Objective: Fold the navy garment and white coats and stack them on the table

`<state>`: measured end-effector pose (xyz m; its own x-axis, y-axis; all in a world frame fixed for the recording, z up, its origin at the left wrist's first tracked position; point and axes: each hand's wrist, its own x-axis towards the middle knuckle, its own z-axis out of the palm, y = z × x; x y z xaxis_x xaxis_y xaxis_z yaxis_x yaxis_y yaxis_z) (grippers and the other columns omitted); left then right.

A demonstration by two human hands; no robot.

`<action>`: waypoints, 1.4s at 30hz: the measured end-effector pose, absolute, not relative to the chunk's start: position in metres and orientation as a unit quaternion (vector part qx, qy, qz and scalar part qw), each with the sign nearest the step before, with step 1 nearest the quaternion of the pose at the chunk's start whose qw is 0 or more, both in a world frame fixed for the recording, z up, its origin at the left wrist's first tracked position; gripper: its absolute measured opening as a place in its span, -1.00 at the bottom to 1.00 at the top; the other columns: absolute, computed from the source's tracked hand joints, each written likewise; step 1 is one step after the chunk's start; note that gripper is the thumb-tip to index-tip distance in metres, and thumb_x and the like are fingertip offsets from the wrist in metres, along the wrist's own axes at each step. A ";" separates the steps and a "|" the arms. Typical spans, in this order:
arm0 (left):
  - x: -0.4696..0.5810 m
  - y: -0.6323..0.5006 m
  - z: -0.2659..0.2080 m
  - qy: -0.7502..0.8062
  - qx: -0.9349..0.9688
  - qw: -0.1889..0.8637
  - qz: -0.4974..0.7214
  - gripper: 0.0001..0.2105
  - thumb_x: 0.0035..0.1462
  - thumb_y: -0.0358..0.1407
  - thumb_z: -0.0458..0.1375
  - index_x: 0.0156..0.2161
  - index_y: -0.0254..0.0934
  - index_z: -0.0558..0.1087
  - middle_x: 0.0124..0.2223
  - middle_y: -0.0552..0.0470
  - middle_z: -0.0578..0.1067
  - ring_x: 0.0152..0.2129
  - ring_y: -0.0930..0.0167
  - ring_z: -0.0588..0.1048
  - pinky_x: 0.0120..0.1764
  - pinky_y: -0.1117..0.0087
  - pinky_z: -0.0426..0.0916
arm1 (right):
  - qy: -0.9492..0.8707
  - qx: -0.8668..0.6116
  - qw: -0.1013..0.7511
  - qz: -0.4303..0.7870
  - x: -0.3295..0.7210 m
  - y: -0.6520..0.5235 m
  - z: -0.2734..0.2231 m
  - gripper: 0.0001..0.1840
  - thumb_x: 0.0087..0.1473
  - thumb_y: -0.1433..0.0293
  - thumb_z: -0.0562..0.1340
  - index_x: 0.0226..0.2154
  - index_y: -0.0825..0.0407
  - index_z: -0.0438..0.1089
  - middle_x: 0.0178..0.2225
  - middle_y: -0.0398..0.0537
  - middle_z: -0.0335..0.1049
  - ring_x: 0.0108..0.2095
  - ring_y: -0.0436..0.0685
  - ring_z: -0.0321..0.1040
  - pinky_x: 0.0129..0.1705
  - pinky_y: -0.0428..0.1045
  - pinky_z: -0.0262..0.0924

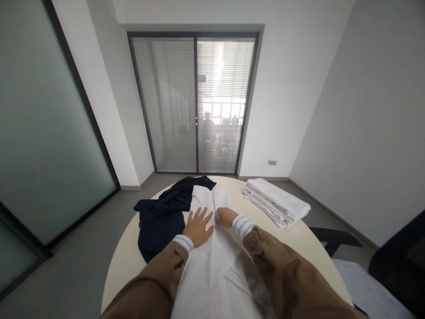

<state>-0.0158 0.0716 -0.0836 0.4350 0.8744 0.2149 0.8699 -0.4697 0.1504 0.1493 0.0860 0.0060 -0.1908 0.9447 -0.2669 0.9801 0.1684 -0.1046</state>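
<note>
White shirt [212, 248] under both hands [212, 221]

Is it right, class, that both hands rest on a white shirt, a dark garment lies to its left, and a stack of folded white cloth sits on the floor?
Not quite. The stack of folded white cloth sits on the round table, as the head view shows.

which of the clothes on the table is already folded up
The white stack at the table's far right: neat flat layers, no hand on it. The dark garment lies rumpled; the white shirt lies spread under both hands.
</note>
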 end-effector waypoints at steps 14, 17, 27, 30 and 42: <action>-0.014 0.066 -0.067 0.419 0.899 0.049 0.121 -0.47 0.32 -0.28 -0.10 0.37 0.06 0.07 0.41 0.05 0.08 0.35 0.20 0.01 0.30 -0.06 -0.08 | 0.755 0.528 0.107 -0.374 0.194 0.043 0.020 0.13 -0.26 0.32 0.46 0.34 0.06 0.04 -0.19 0.01 0.52 -0.51 0.00 0.39 -0.54 -0.15 0.28; -0.013 0.066 -0.067 0.417 0.899 0.060 0.119 -0.51 0.33 -0.28 -0.10 0.33 0.07 0.17 0.40 0.07 0.12 0.35 0.21 0.02 0.30 -0.04 -0.06 | 0.750 0.490 0.105 -0.432 0.201 0.033 0.015 0.10 -0.25 0.35 0.47 0.32 0.04 0.07 -0.31 -0.11 0.50 -0.58 -0.05 0.33 -0.54 -0.17 0.26; -0.017 0.083 -0.083 0.566 0.773 0.085 0.274 -0.53 0.29 -0.25 0.00 0.28 -0.17 0.28 0.41 -0.14 0.08 0.35 0.11 0.01 0.30 -0.07 -0.07 | 0.728 0.554 -0.100 -0.390 0.228 0.053 -0.006 -0.71 0.19 0.41 0.17 -0.03 0.08 0.40 -0.26 0.00 0.52 -0.34 0.03 0.47 -0.23 -0.06 0.33; -0.028 0.104 -0.082 0.624 0.685 0.162 0.338 -0.55 0.26 -0.34 0.03 0.23 -0.36 0.33 0.35 -0.28 0.17 0.30 0.16 0.14 0.28 0.08 0.06 | 0.692 0.660 -0.198 -0.217 0.244 0.074 -0.025 -0.67 0.16 0.41 0.22 0.00 0.09 0.38 -0.18 0.05 0.51 -0.19 0.09 0.46 -0.06 -0.02 0.27; -0.048 0.136 -0.059 0.590 0.687 0.257 0.339 -0.58 0.06 -0.53 0.11 0.06 -0.41 0.50 0.04 -0.19 0.55 0.01 0.25 0.51 0.16 0.25 0.30 | 0.690 0.555 -0.301 -0.354 0.244 0.118 -0.060 -0.39 0.03 0.44 0.22 0.18 0.07 0.33 0.04 0.01 0.47 0.00 0.16 0.42 0.12 0.07 0.23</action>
<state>-0.0479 0.1364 -0.0591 0.0750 0.9840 0.1614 0.6356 -0.1719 0.7526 0.2444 0.1182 -0.0604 -0.2023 0.9791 0.0226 0.5525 0.1332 -0.8228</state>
